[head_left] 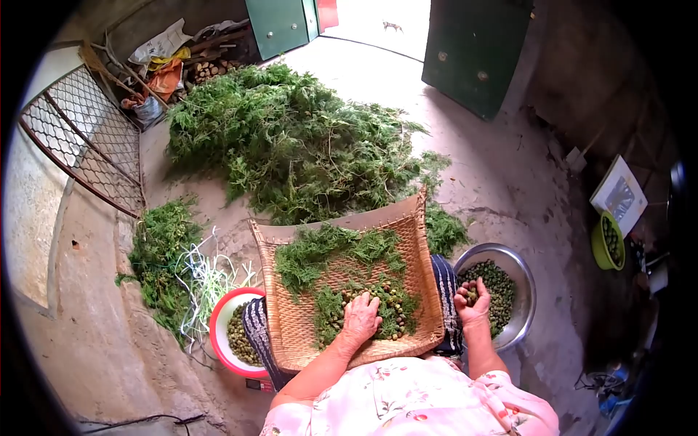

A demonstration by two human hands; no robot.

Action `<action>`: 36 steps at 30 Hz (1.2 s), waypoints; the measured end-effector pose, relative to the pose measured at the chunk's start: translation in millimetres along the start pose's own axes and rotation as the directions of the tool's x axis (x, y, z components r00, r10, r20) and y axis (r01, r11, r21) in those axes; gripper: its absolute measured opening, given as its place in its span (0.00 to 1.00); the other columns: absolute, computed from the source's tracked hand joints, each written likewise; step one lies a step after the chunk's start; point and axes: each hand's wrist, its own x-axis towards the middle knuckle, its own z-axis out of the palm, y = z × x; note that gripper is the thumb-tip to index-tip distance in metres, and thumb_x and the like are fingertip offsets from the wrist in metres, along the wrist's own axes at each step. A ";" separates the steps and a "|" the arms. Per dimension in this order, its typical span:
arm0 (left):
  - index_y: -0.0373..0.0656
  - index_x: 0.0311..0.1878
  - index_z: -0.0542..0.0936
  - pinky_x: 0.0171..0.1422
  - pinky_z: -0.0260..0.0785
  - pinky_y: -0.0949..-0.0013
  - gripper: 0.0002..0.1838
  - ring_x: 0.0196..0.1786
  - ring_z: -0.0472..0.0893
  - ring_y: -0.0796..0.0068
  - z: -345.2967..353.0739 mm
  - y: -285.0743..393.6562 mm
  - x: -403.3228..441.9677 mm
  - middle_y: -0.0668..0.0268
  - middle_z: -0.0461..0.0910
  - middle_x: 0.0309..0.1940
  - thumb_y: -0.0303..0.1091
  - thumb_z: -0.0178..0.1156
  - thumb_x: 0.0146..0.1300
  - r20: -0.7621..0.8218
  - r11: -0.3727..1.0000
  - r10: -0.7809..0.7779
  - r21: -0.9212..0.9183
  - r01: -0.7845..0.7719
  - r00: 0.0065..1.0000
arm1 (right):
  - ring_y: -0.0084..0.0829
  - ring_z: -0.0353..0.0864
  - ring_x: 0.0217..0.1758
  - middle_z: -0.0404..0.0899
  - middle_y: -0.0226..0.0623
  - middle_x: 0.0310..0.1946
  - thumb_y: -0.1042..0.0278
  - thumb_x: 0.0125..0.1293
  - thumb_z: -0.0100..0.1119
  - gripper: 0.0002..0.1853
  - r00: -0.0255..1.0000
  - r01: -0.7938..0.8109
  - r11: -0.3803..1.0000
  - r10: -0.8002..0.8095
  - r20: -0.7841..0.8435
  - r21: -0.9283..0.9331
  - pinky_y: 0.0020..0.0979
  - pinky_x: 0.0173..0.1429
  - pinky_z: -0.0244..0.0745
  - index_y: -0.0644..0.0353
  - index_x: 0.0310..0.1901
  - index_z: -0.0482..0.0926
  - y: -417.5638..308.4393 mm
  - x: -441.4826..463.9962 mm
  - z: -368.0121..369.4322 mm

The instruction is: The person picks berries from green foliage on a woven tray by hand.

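A woven wicker tray [294, 341] rests across my lap, holding feathery green sprigs [302, 263] and a heap of small round green-brown seed cones [396, 320]. My left hand [361, 317] lies on this heap, fingers apart and their tips partly sunk among the cones. Over the inner edge of a metal basin [529, 294], my right hand [474, 301] is curled palm up around a few cones. More cones [496, 291] cover the basin's bottom. Left of the tray stands a red-rimmed white basin [216, 323], also containing cones [240, 338].
A large pile of cut green branches [291, 145] spreads ahead, with a smaller one [163, 254] at left beside white-green strips [207, 283]. Green doors [476, 58] stand open; a small animal [392, 27] is outside. A green bowl [602, 251] sits at right.
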 end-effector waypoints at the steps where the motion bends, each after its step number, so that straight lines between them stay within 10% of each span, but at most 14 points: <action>1: 0.44 0.51 0.71 0.56 0.62 0.53 0.26 0.54 0.68 0.55 0.2 0.1 0.0 0.55 0.67 0.52 0.38 0.66 0.47 -0.025 1.000 0.009 -0.001 -0.009 1.000 | 0.29 0.69 0.24 0.74 0.32 0.23 0.52 0.64 0.55 0.16 0.998 0.027 0.999 -0.025 -0.056 0.037 0.24 0.19 0.60 0.53 0.25 0.74 -1.3 4.8 -16.8; 24: 0.41 0.47 0.72 0.50 0.63 0.55 0.19 0.50 0.70 0.54 31.2 7.1 2.9 0.50 0.68 0.49 0.29 0.54 0.48 -0.058 0.991 -0.083 0.105 0.089 0.995 | 0.18 0.67 0.22 0.73 0.22 0.22 0.48 0.63 0.55 0.14 0.956 0.058 0.844 -0.201 -0.214 -0.533 0.20 0.24 0.56 0.50 0.33 0.77 -29.0 66.2 -157.4; 32: 0.40 0.44 0.71 0.48 0.64 0.56 0.19 0.50 0.69 0.55 13.8 7.5 2.0 0.50 0.67 0.48 0.28 0.58 0.45 0.005 0.997 -0.072 0.032 0.071 0.997 | 0.26 0.67 0.20 0.75 0.35 0.25 0.48 0.65 0.52 0.20 0.922 0.193 0.918 -0.290 -0.255 -0.346 0.24 0.22 0.63 0.59 0.30 0.75 -80.5 49.2 -133.9; 36: 0.41 0.42 0.71 0.47 0.64 0.57 0.18 0.48 0.69 0.56 22.8 5.1 1.8 0.51 0.67 0.46 0.28 0.59 0.44 -0.080 0.997 -0.057 0.045 0.060 0.995 | 0.41 0.74 0.40 0.75 0.51 0.44 0.51 0.66 0.50 0.27 0.875 0.310 0.918 -0.377 -0.304 -0.249 0.38 0.40 0.77 0.71 0.54 0.68 -118.2 48.7 -122.3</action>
